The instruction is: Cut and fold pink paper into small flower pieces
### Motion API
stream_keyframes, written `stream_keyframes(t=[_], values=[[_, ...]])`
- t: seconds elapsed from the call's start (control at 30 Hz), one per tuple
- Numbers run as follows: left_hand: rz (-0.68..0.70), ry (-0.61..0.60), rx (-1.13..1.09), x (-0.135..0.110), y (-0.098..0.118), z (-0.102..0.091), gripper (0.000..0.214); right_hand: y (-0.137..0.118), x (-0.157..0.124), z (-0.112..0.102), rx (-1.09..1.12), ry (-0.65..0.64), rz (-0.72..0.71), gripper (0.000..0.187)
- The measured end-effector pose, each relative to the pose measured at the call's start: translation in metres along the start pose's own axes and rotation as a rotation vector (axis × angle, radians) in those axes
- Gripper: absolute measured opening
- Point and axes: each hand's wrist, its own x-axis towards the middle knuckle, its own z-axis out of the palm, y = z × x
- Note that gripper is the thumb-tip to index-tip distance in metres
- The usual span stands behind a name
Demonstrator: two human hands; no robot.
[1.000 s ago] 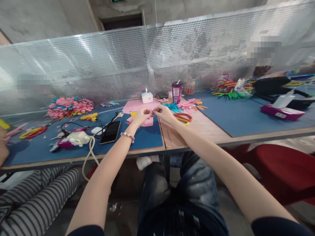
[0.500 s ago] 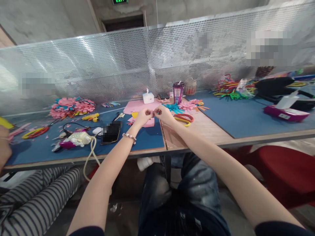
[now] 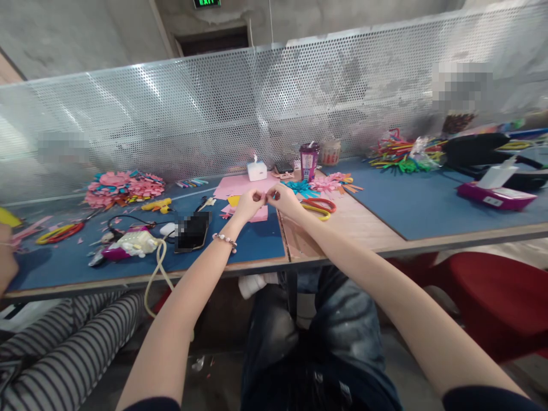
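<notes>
My left hand (image 3: 250,204) and my right hand (image 3: 282,200) meet fingertip to fingertip above the desk, both closed in a pinch. Whatever lies between the fingers is too small to make out, though a hint of pink shows there. Beneath and behind my left hand are pink paper pieces (image 3: 259,214) and a yellow piece (image 3: 233,200). A larger pink sheet (image 3: 229,185) lies farther back. Just right of my right hand rest scissors (image 3: 319,206) with red and yellow handles. Blue fringed paper (image 3: 301,188) and pink fringed paper (image 3: 326,184) lie behind them.
A purple cup (image 3: 309,162) and a white tissue box (image 3: 257,170) stand near the perforated metal screen (image 3: 205,114). To the left are a phone (image 3: 192,233), a yellow glue gun (image 3: 157,205), a paper-flower pile (image 3: 124,188) and a co-worker's hand (image 3: 6,257). A purple tissue box (image 3: 496,195) sits right.
Both hands keep their pinch in nearly the same place. The view has shifted very slightly.
</notes>
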Motion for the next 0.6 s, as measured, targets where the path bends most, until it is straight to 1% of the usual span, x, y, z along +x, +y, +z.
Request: stream_keyframes(t=[0.2,0.43,0.6], values=[[0.002,-0.006,0.0,0.0008,-0.0025,-0.0005,0.013,0.0015,0.001,0.001,0.068,-0.008,0.048,0.004],[-0.009,-0.012,-0.079,0.0017,-0.0012,-0.0003,0.013,-0.0014,0.0022,-0.0008,0.091,-0.017,0.133,0.006],[-0.025,-0.031,-0.141,0.0034,-0.0031,-0.0005,0.02,-0.0045,0.0046,-0.0041,0.08,-0.02,0.172,0.01]])
